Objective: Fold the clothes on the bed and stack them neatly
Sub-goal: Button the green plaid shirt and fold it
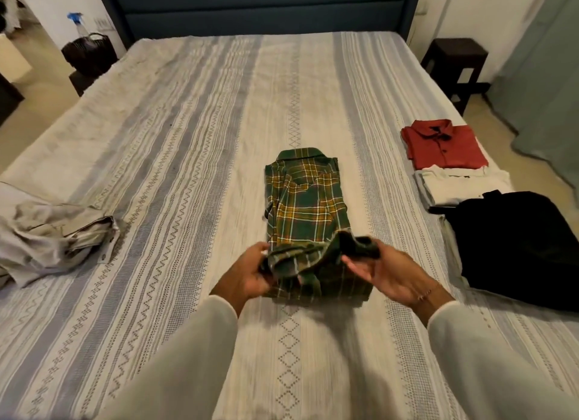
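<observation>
Plaid shirt lies mid-bed, a bit toward the foot edge, collar pointing at the headboard, sides already turned in to a narrow strip. Main risk, my read: the hem is bunched rather than flat, so carrying it up toward the collar could trap wrinkles or let the tucked sides and sleeves spill out, giving a lopsided packet that won't sit square on a stack. Second risk: uneven lift between the two hands skews the fold line. Third: the stack by the right edge looks untidy already, black garment sprawls over the white folded piece below the red shirt, so adding on top could slide. Left hand grips the hem's left corner, fingers curled under the cloth, thumb on top. Right hand pinches the hem's right corner, palm turned up-ish, fingers partly spread; frame is blurred there. Both forearms reach in from the foot edge, white sleeves, wrists low over the bed. Grey crumpled garment waits unfolded at the left edge.
</observation>
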